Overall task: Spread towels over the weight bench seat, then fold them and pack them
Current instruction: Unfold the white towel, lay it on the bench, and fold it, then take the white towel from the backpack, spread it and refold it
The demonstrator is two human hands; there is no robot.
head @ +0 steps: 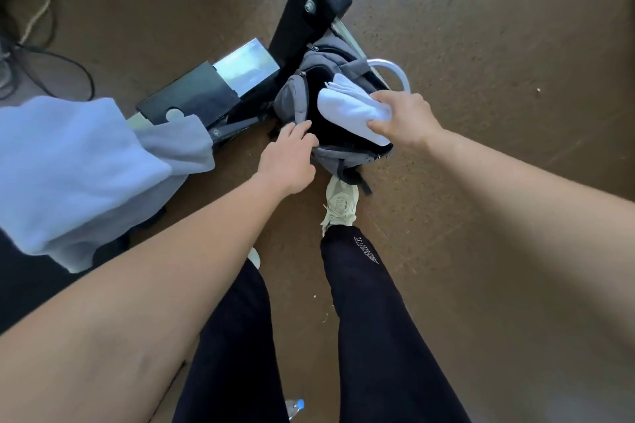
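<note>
my right hand [402, 117] pinches the folded white towel [350, 110] over the open grey bag [299, 103] on the floor [481, 45]; left hand [292, 154] presses its rim with straight fingers, holding the mouth wide, i judge.

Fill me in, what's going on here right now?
A person stands over an open grey backpack on the floor. Their right hand grips a folded white towel just above the opening, apparently about to pack it, while the left hand touches the opening's near rim. A light blue towel and a grey towel lie unfolded over the weight bench on the left.
</note>
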